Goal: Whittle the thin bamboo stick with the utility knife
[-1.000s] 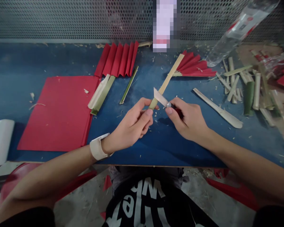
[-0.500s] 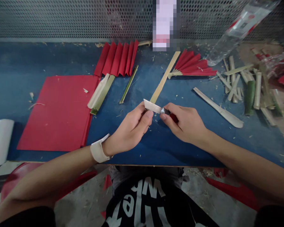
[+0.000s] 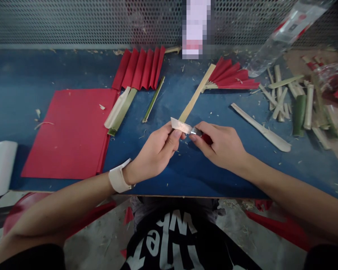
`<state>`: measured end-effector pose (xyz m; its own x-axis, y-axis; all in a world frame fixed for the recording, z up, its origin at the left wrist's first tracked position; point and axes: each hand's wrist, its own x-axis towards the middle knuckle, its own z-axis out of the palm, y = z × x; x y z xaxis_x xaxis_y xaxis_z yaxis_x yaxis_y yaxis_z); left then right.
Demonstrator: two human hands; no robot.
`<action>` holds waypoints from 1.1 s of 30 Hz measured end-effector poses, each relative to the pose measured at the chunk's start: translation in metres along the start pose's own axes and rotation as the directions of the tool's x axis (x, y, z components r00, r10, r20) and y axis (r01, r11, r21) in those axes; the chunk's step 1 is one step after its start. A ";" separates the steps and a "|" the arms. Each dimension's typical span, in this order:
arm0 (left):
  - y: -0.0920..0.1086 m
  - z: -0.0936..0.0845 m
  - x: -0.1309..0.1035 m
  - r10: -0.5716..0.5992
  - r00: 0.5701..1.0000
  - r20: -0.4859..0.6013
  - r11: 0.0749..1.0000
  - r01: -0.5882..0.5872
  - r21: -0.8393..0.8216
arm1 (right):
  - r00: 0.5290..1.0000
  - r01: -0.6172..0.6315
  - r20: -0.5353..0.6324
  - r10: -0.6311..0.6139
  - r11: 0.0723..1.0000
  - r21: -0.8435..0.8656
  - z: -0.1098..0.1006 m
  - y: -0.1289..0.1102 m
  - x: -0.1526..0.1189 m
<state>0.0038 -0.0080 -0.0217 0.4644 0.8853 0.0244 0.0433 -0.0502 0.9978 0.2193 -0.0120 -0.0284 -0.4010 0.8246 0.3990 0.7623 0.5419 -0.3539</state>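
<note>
gripping the near end of a bamboo strip (image 3: 195,92), the left hand (image 3: 157,152) is pinching it between thumb and fingers over the blue table (image 3: 30,75), the strip slanting up and away toward a half-open red fan (image 3: 232,77). the right hand (image 3: 221,144) is closing around the red handle of a small knife (image 3: 184,127), its blade lying flat across the strip just above the left thumb. risk as i am judging it: the edge is sitting right beside the left thumb tip, so a slip along the bamboo grain could be running steel into that thumb; a thin strip could also be splitting unevenly under pressure. which way the cutting edge is facing is hard to make out, and the knife handle is mostly hidden inside the right fist. the strip's held end is covered by the left fingers. lying nearby: red paper sheets (image 3: 67,131), a pleated red paper (image 3: 141,67), loose bamboo pieces (image 3: 291,101) at right, partly blurred and cut off by the frame.
</note>
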 end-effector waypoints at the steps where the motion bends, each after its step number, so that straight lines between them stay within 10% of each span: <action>1: 0.000 0.000 0.000 0.002 1.000 -0.005 1.000 -0.002 0.009 | 1.000 0.000 -0.002 0.000 1.000 0.005 0.000 0.000 0.000; 16: 0.007 0.004 0.003 -0.162 0.986 0.022 0.979 0.164 -0.123 | 0.985 -0.144 -0.105 0.137 0.988 -0.062 -0.011 0.008 0.009; 33: 0.009 0.001 -0.001 -0.227 0.956 0.187 0.901 0.279 -0.332 | 0.997 0.066 0.040 -0.068 0.997 0.049 -0.004 -0.004 0.001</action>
<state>0.0045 -0.0102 -0.0124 0.5992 0.7713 -0.2146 -0.1254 0.3551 0.9264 0.2182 -0.0137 -0.0231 -0.4723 0.7914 0.3881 0.7079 0.6029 -0.3680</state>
